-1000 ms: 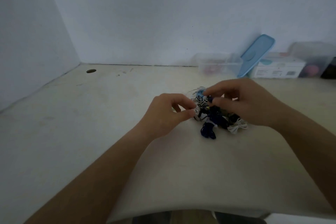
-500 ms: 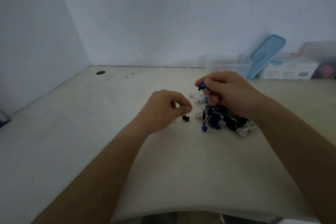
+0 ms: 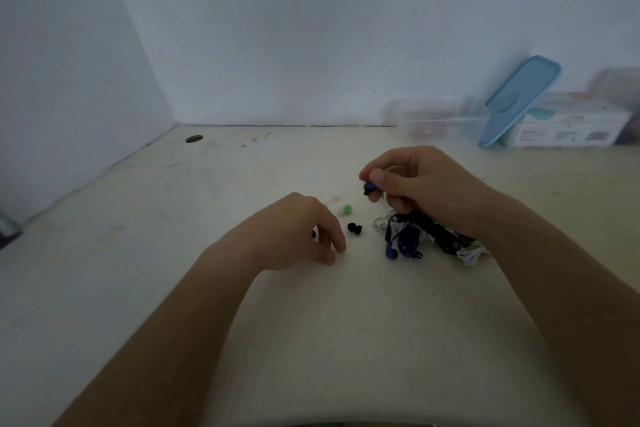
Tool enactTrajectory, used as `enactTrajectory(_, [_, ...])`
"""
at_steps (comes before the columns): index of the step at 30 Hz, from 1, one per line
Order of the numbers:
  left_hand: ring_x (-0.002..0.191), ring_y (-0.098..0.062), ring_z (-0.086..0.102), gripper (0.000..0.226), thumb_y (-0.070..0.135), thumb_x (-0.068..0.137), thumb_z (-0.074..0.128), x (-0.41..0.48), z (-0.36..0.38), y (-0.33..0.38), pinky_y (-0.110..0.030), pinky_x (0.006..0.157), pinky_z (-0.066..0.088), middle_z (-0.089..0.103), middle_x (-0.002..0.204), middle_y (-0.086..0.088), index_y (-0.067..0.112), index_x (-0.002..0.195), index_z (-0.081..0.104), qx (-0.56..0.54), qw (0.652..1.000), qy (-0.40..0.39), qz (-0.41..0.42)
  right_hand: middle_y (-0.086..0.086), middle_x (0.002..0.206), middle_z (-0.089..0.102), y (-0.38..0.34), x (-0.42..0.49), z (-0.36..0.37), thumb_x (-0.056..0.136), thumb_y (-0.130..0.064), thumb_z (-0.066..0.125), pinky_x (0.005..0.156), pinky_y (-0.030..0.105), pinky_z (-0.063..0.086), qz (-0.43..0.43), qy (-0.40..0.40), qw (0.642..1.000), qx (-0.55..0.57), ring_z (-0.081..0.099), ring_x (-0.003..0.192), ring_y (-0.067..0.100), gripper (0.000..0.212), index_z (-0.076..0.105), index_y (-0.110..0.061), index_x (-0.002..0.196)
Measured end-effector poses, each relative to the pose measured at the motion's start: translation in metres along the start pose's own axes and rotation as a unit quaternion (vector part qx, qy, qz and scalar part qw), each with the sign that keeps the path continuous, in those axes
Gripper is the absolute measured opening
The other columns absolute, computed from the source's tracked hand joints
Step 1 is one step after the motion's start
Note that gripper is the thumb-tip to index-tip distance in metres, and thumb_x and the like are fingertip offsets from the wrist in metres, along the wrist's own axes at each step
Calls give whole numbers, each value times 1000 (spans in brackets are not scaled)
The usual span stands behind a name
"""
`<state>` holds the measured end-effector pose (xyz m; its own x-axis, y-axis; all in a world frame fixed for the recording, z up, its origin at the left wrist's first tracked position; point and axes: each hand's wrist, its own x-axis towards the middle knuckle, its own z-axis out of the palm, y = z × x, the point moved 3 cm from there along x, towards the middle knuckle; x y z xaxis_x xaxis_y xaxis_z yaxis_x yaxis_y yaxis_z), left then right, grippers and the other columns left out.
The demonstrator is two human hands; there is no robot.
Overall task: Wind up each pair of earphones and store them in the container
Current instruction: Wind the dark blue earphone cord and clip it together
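Head view: right hand [image 3: 415, 180] pinches a blue earbud [image 3: 370, 188] above the earphone tangle [image 3: 426, 236], right of desk [image 3: 346, 340] centre. The left hand [image 3: 298, 232] curls fingertips-down beside a loose black ear tip [image 3: 354, 228]; its hold cannot be determined. Clear container [image 3: 433, 118] stands at the far edge.

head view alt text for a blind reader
A person's right hand pinches a blue earbud above a tangle of earphones on a table. The left hand rests curled beside a black ear tip and a green tip. A clear container and blue lid sit by the wall.
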<state>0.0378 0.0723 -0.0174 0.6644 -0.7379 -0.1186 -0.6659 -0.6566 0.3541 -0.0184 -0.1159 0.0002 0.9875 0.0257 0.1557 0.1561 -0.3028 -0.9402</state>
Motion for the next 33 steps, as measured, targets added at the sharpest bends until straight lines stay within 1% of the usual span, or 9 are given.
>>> enactTrajectory(2, [68,-1,55,16,26,80,81,2,1,1,-15,66,43,64,83,16,36,90,76,3,1000,1,5,5,77,73,1,-2,-3,94,-20,62,56,22,47,-7,-5,1000,15,51,59,17,16,73,-8,99])
enactTrajectory(4, [67,-1,55,14,27,80,80,1,1,-1,-16,65,43,64,83,16,38,87,75,-2,1000,15,12,0,69,68,2,-3,-5,96,-20,60,57,22,47,-11,-7,1000,0,51,58,16,17,74,-11,97])
enactTrajectory(8, [74,-7,62,11,27,83,77,-3,-3,-1,-20,68,51,68,86,16,37,88,75,-60,995,78,31,-9,59,57,2,-5,-6,101,-18,54,58,19,46,-33,-16,998,-55,51,57,13,20,74,-18,99])
enactTrajectory(10, [76,-9,64,12,26,84,75,-4,-5,0,-17,68,51,71,88,15,36,90,76,-89,988,120,38,-4,63,59,2,-8,-6,100,-16,55,60,18,49,-36,-16,998,-51,55,58,13,19,75,-17,98])
enactTrajectory(13, [77,-5,67,14,21,86,74,-4,-7,1,-11,66,50,73,88,17,34,91,76,-143,974,173,41,4,77,71,3,-11,-6,95,-17,63,70,22,56,-29,-13,999,-37,67,67,15,14,75,-17,101])
enactTrajectory(16, [73,-8,70,11,17,86,74,-4,-6,5,-20,63,57,75,85,13,26,93,76,-238,949,203,28,7,85,75,4,-14,-5,94,-12,65,76,29,61,-36,5,999,-9,74,77,20,15,74,-16,105])
enactTrajectory(20, [72,-18,72,9,14,86,75,-5,-3,9,-24,59,57,76,84,0,15,95,75,-358,909,212,20,10,84,76,2,-15,-1,95,-3,60,73,27,60,-46,9,999,12,74,77,23,18,70,-13,106])
enactTrajectory(24, [70,-15,72,10,8,85,75,-5,-2,10,-22,58,54,77,84,-5,9,95,73,-423,880,215,13,14,87,76,3,-14,3,94,0,59,79,37,62,-46,12,998,43,75,81,29,13,68,-4,103])
enactTrajectory(33, [69,-14,72,10,6,83,75,-4,-2,12,-22,61,56,76,81,-4,12,91,73,-452,866,215,11,10,88,76,4,-14,6,95,2,58,80,40,62,-55,3,998,12,75,81,27,15,69,-7,100])
